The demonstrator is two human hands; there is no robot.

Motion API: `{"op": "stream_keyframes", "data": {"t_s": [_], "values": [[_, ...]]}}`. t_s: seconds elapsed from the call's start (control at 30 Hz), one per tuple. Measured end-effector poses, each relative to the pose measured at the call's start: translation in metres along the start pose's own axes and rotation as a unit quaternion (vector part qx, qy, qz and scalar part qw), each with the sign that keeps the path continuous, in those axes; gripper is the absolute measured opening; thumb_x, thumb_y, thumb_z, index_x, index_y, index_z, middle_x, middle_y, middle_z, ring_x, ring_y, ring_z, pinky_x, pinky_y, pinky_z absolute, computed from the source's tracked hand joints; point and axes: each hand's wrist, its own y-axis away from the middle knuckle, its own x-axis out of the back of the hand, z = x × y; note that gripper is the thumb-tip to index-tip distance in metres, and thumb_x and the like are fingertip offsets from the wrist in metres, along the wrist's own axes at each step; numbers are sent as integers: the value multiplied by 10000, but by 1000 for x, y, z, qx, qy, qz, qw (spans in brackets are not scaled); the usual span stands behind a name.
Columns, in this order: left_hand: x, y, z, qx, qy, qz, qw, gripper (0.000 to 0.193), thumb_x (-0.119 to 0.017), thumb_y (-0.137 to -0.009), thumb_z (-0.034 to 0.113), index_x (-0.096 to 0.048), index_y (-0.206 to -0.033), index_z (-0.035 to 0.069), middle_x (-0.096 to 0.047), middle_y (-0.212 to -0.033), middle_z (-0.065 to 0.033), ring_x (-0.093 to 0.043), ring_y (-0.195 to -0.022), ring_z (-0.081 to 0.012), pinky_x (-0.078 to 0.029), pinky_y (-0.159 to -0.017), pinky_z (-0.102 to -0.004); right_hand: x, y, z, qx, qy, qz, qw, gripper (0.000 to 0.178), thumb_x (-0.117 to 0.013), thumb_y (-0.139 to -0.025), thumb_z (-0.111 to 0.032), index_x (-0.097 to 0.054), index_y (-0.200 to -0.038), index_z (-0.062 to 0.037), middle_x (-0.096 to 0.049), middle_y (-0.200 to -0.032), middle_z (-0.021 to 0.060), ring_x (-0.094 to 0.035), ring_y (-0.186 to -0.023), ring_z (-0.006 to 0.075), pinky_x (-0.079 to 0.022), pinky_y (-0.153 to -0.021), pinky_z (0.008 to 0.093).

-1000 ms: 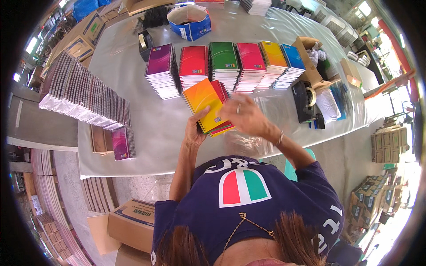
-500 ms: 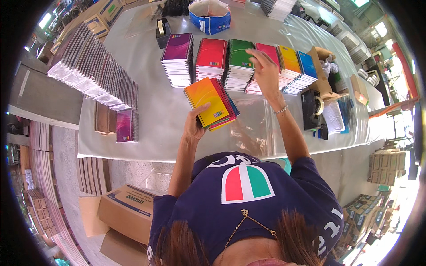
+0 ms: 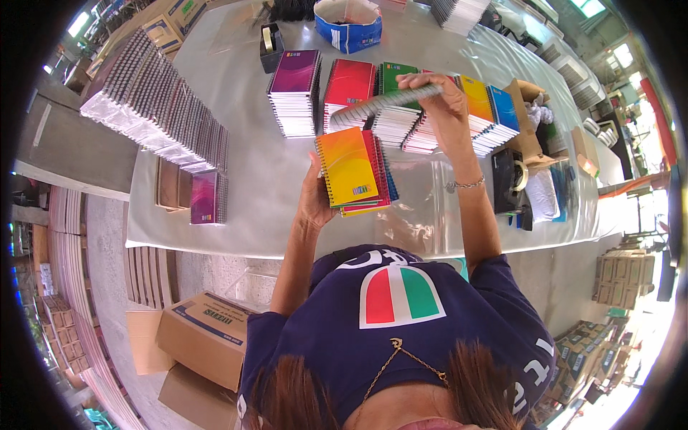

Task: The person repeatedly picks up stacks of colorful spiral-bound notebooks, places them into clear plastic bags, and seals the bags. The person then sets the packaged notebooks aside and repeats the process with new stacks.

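Observation:
My left hand (image 3: 314, 195) grips a small fanned stack of spiral notebooks (image 3: 347, 168), a yellow one on top with red, blue and other edges showing below. Just above it, my right hand (image 3: 443, 100) pinches a single spiral notebook (image 3: 383, 104) by one end. That notebook is tilted nearly edge-on, so its cover colour cannot be told. Behind it stand notebook piles in a row: purple (image 3: 294, 68), red (image 3: 349, 80), green (image 3: 390, 69), a pinkish-red one mostly hidden by my right hand, yellow (image 3: 476, 97) and blue (image 3: 504, 106).
On the left stands a long row of packed notebooks (image 3: 154, 107). A tape dispenser (image 3: 271, 46) and blue-and-white container (image 3: 347, 36) sit at the back. Another dispenser (image 3: 509, 179) and an open carton (image 3: 523, 118) are on the right. A cardboard box (image 3: 204, 330) lies below the table.
My right hand, which was over the green and pinkish-red piles, now holds a notebook lifted from among them. The stack in my left hand has shifted slightly right in view.

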Motion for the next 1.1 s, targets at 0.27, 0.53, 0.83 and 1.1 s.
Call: {"op": "stream_keyframes", "data": {"t_s": [0.27, 0.53, 0.83, 1.1], "values": [[-6, 5, -7, 104, -43, 39, 993, 409, -688, -873, 158, -552, -1217, -16, -660, -1079, -123, -677, -931, -195, -582, -814, -320, -2, 18, 28, -60, 276, -131, 950, 272, -524, -873, 59, -662, -1084, -45, -592, -1264, 142, -508, -1242, 295, -384, -1056, 402], [-14, -12, -21, 27, -134, 105, 985, 461, -638, -919, 381, -565, -1205, 27, -653, -1064, -74, -658, -927, -157, -561, -785, -309, 81, 58, 53, -128, 629, 115, 758, 340, -624, -848, -18, -655, -1180, -85, -649, -1215, 112, -607, -1124, 280, -477, -948, 354], [-3, -9, -10, -68, -70, 43, 994, 613, -591, -927, 491, -462, -1327, 44, -603, -1185, -91, -623, -1047, -192, -541, -850, -329, -32, 53, -38, 68, 568, -66, 817, 230, -618, -821, -18, -710, -1028, -57, -712, -1008, 94, -673, -921, 285, -532, -848, 354], [23, 15, 1, -73, -42, 153, 985, 418, -683, -872, 146, -524, -1226, -8, -638, -1118, -126, -647, -1023, -217, -546, -881, -348, -68, -23, 71, 121, 453, -219, 856, 215, -631, -861, -115, -671, -1058, -37, -616, -1215, 134, -578, -1112, 322, -463, -941, 417]]}}
